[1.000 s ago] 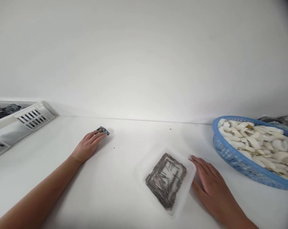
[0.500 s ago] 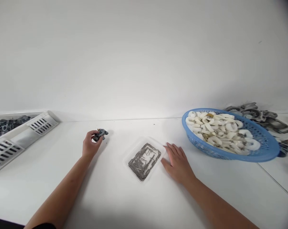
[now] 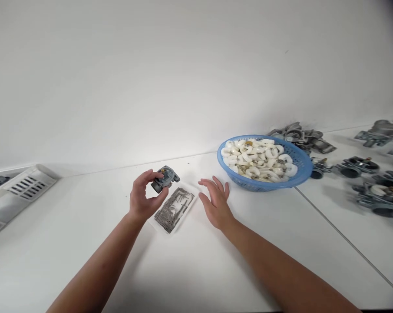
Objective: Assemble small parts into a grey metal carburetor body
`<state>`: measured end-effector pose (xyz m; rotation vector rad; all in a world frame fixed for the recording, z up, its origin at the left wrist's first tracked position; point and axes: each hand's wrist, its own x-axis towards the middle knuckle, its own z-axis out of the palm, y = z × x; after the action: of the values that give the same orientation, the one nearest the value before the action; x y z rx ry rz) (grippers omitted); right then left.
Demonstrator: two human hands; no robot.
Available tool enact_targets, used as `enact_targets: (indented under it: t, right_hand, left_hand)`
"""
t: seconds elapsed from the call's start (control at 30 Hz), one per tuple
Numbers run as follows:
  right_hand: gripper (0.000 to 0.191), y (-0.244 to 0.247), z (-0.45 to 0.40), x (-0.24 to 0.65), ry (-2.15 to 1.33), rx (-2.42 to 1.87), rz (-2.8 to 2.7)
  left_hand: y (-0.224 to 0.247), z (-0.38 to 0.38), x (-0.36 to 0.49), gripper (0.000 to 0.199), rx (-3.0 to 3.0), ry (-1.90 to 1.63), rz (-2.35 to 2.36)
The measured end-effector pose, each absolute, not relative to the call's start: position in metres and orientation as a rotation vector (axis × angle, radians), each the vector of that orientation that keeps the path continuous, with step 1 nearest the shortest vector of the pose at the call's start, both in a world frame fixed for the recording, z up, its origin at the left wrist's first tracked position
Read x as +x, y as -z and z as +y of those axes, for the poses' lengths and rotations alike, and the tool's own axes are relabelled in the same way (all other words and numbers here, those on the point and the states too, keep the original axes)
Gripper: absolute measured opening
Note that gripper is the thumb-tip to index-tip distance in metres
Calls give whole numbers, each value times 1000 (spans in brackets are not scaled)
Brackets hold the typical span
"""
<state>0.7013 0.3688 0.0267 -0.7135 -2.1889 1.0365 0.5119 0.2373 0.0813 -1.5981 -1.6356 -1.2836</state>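
My left hand (image 3: 146,195) grips a grey metal part (image 3: 165,178) between thumb and fingers, raised over the upper left edge of a clear tray. Thin metal pins (image 3: 175,208) lie in this tray (image 3: 190,209). To the tray's right, my right hand (image 3: 215,202) has its fingers apart and holds nothing. A blue basket (image 3: 259,184) stands beyond my right hand, filled with white ring-shaped pieces (image 3: 258,158).
At the far left is a white slotted container (image 3: 27,187) with dark parts. Grey metal castings (image 3: 308,138) are heaped behind the basket, and more metal parts (image 3: 383,195) stand at the right. A seam (image 3: 339,232) crosses the white table.
The view has turned to the right. My left hand has brought the metal part up to the pin tray. My right hand has come away from the tray's edge and lifted.
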Motion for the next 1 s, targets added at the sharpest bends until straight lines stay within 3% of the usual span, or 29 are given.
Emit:
enact_targets:
  t: [0.2,0.33,0.53,0.7,1.0]
  right_hand:
    - [44,-41,366,712,-1200,-360,-1925]
    - [56,-38,368,708,-1399,-337,-1741]
    - [51,-33,377,709,-1455,-402,-1849]
    - [65,-35,384,717,-1476,-229,-1919]
    - [81,-40,405,735,-1394,-367,-2133]
  left_hand:
    - [-66,267,568,60,-1737,1343,-1608]
    - [-52,282,588,66,-1785,1266,-1537]
    - [-43,284,604,61,-1692,1224,-1746]
    - [-48,275,616,57,-1660,1127,-1790]
    - [-35,268,638,59,-1773,1106,-1899]
